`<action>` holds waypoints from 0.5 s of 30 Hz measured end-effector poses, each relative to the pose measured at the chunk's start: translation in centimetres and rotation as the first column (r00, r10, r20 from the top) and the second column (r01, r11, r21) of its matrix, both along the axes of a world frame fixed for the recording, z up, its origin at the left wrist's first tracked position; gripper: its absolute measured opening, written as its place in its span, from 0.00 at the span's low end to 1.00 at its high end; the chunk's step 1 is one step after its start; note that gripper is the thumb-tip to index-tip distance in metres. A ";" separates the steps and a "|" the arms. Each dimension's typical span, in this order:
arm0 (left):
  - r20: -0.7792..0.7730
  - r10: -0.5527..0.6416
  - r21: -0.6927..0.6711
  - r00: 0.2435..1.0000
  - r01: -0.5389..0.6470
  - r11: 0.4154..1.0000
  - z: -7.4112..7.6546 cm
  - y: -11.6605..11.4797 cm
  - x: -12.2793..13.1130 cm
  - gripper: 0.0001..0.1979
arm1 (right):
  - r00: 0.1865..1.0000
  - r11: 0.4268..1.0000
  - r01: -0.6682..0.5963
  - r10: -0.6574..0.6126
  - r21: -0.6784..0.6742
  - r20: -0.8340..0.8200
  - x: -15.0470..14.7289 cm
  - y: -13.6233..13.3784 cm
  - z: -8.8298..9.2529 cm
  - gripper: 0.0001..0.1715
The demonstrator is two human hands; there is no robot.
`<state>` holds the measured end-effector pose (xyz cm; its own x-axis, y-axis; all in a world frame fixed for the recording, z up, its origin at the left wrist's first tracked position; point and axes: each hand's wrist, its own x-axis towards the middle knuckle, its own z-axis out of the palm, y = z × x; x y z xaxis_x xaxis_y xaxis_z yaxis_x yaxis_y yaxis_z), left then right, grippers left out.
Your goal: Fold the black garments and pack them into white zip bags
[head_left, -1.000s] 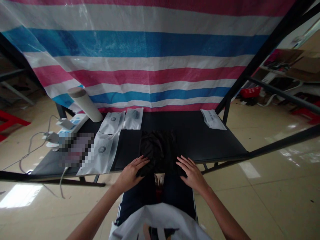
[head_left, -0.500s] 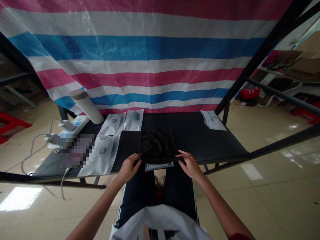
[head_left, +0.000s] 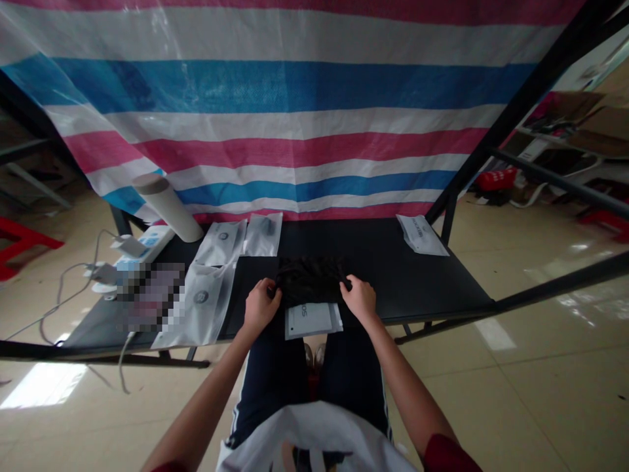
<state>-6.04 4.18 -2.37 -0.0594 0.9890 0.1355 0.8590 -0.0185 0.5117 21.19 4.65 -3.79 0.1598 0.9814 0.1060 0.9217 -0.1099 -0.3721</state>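
Note:
A piece of black fabric (head_left: 312, 280) lies bunched near the front edge of the black table; what kind of item it is I cannot make out. My left hand (head_left: 262, 305) is closed on its left side, the fingers curled in. On the other side my right hand (head_left: 358, 298) pinches the right edge. Just in front of the cloth a pale printed plastic bag (head_left: 313, 320) lies flat, its near end sticking out over the table edge. The fabric covers the far part of that bag.
At left on the table (head_left: 388, 262) lie several frosted zip bags (head_left: 209, 301), a power strip (head_left: 152, 246) with chargers and a blurred-out object. A pale bottle (head_left: 170, 210) stands behind them. Another white bag (head_left: 422, 235) is at the far right. Striped sheeting (head_left: 295, 124) hangs behind.
Both hands have pushed the black fabric's near edge away from me and closed their fingers on it. More of the printed bag beneath now shows.

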 end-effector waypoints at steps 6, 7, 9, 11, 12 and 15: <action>-0.014 0.058 -0.139 0.998 -0.059 0.988 0.1 2.3 -1.1 0.21 | 0.992 0.995 0.062 -0.070 -0.074 -0.107 0.8 1.3 1.0 0.30; 0.013 0.061 -0.168 0.998 -0.058 0.984 -0.1 2.9 -1.3 0.23 | 0.988 0.995 0.067 -0.077 -0.080 -0.132 1.0 1.6 1.1 0.34; 0.027 0.031 -0.202 0.999 -0.025 0.979 -0.4 4.0 -1.6 0.26 | 0.985 0.991 0.075 -0.091 -0.109 -0.150 1.2 2.5 1.2 0.38; -0.006 -0.036 -0.212 0.999 0.034 0.977 -0.7 4.9 -1.7 0.26 | 0.985 0.985 0.066 -0.090 -0.157 -0.150 1.0 3.4 1.3 0.38; -0.020 -0.069 -0.213 0.997 0.063 0.975 -0.8 5.3 -1.7 0.25 | 0.985 0.982 0.055 -0.084 -0.180 -0.153 0.9 3.9 1.3 0.37; 0.012 -0.130 -0.219 0.991 0.129 0.967 -1.0 5.8 -1.6 0.15 | 0.982 0.978 0.023 -0.061 -0.209 -0.178 0.5 5.2 1.0 0.35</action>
